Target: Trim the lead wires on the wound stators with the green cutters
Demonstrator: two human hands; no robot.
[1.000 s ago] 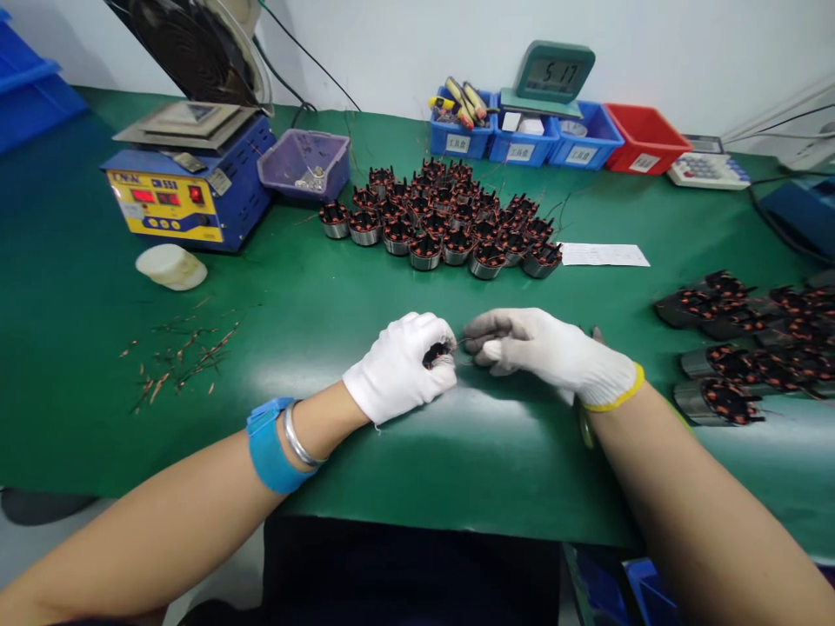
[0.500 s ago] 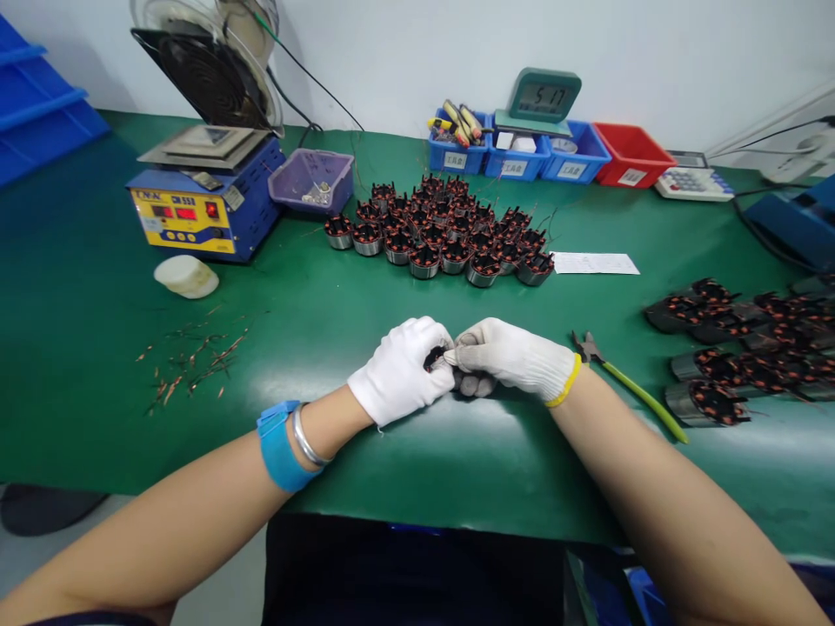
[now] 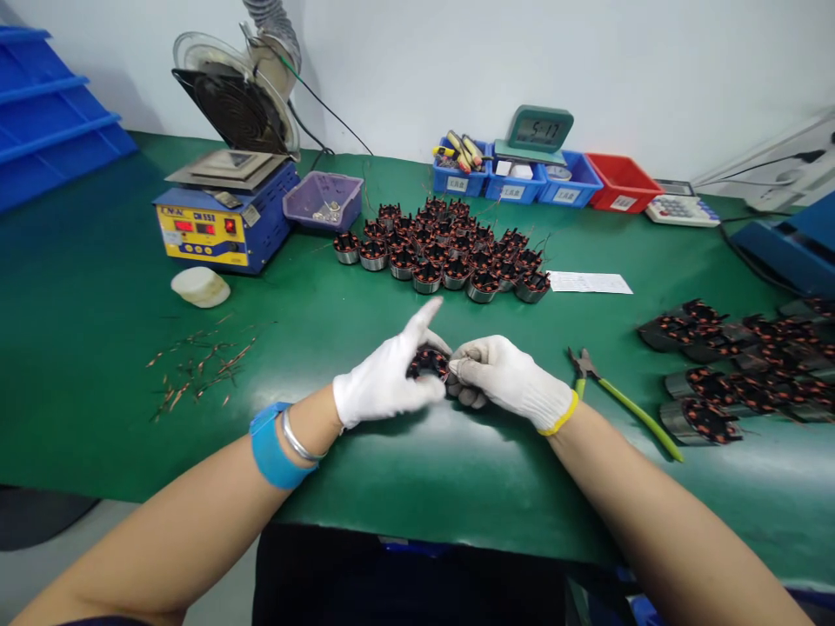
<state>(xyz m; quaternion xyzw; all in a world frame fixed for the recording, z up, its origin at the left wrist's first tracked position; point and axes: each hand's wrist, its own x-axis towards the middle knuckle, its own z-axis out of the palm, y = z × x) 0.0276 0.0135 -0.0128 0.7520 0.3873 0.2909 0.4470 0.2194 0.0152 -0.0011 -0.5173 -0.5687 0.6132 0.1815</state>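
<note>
Wound core (image 3: pixel 429 362) within left hand (image 3: pixel 386 382)

Pliers (image 3: pixel 643 417) right of hands (image 3: pixel 450 374), wound cores (image 3: pixel 450 248) behind, clippings (image 3: pixel 199 369) left

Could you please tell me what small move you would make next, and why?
I would probably close the left hand more snugly around the wound core, because its thumb and index finger are spread wide while the right hand has its fingertips pinched together at the core's edge.
</note>
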